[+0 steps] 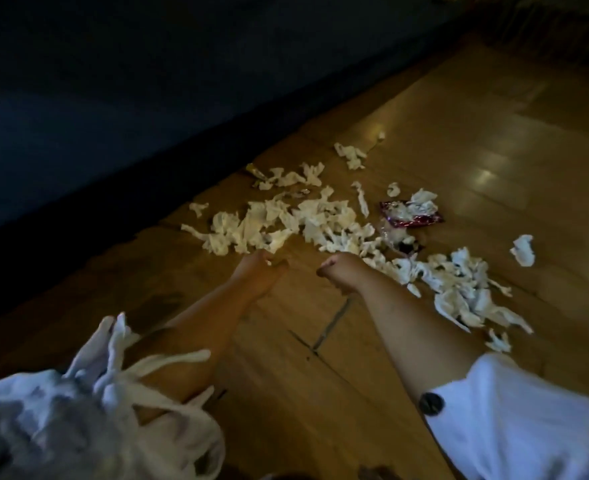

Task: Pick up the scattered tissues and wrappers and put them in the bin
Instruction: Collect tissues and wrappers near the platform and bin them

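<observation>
Progress looked early: most of the mess was on the wooden floor (407, 140), nothing visibly binned. No rigid bin in frame; a white plastic bag (88, 420) with loose handles sat at the near-left corner, well apart from the litter. Probably the bin liner, can't confirm. Contents unreadable.

Landmark = red wrapper (411, 216).

- Main tissue pile (279, 223): just left of the red wrapper, the densest clump.
- Second tissue spread (459, 285): nearer the person than the red wrapper, trailing toward the white sleeve (515, 420).
- Lone tissue (523, 250): right of the red wrapper, apart from the rest.
- Small cluster (350, 155): beyond the red wrapper, toward the dark wall.
- Yellowish wrapper (256, 172): far left of the red wrapper, at the pile's back edge. Blurry.

Counts: wrappers, two clear, plus what looked like a clear-plastic scrap just near-side of the red one. Tissues overlapped too much for an exact count; dozens of pieces in roughly four groupings plus strays.

Hands: left hand (256, 268) was at the near edge of the main pile, fingers curled in, seemingly pinching a small white scrap. Right hand (341, 270) was beside it, left and near-side of the red wrapper, fingers closed into a fist; can't tell whether anything was inside.

Left to do: essentially all of it.
</observation>
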Tool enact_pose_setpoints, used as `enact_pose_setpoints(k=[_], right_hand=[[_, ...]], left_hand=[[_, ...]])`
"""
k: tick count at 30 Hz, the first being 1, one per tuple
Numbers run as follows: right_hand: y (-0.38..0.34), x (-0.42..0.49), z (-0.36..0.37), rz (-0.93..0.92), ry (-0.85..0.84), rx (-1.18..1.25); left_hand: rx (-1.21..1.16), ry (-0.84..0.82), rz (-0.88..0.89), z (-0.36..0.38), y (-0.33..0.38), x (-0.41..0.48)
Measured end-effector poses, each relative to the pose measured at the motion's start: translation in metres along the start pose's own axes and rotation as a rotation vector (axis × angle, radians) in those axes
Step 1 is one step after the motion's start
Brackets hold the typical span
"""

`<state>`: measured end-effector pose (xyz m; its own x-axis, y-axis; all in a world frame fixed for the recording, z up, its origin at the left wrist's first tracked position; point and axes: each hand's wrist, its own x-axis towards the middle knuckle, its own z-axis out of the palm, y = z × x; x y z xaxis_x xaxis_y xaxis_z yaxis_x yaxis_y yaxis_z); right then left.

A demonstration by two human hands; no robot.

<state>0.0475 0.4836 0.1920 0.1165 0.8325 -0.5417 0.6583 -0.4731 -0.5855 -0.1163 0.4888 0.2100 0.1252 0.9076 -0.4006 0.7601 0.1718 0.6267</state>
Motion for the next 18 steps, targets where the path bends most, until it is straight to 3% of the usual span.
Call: enact_pose_setpoints(k=[6,18], right_hand=[[-0.005,0.024,-0.063,0.008,0.015,-0.157],[0.088,0.101,-0.078,0.047,0.021,-0.156]], left_hand=[[0.035,0.022,0.104,0.007,0.055,0.04],[-0.068,-0.039,0.039,0.066,0.052,0.095]])
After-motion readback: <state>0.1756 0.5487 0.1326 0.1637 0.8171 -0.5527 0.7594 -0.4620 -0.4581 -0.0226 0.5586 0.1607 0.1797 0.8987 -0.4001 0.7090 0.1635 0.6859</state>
